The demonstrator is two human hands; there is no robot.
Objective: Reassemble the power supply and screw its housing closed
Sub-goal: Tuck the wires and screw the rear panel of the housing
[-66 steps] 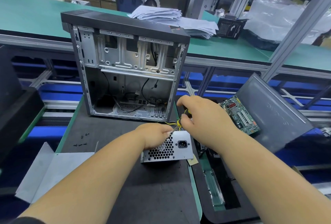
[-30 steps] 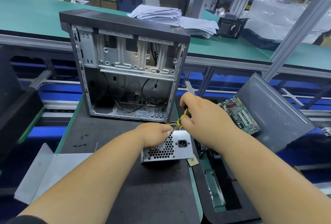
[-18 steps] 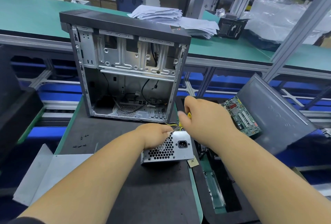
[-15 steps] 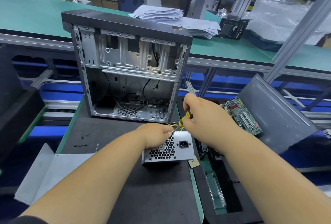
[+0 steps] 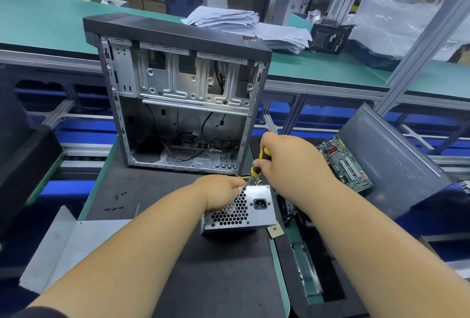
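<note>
Sitting on the dark surface (image 5: pixel 157 190) just in front of the open computer case (image 5: pixel 178 93): the power supply (image 5: pixel 256 216), a stiff, probably fairly heavy metal box. Steadying its top edge with the left hand (image 5: pixel 223 191), fingers curling over it. Gripping the screwdriver (image 5: pixel 258 165) in the right hand (image 5: pixel 287 157), tip bearing down at the top edge. Likely slippery sheet metal, so holding by the corners and keeping clear of the vent grille and wires.
</note>
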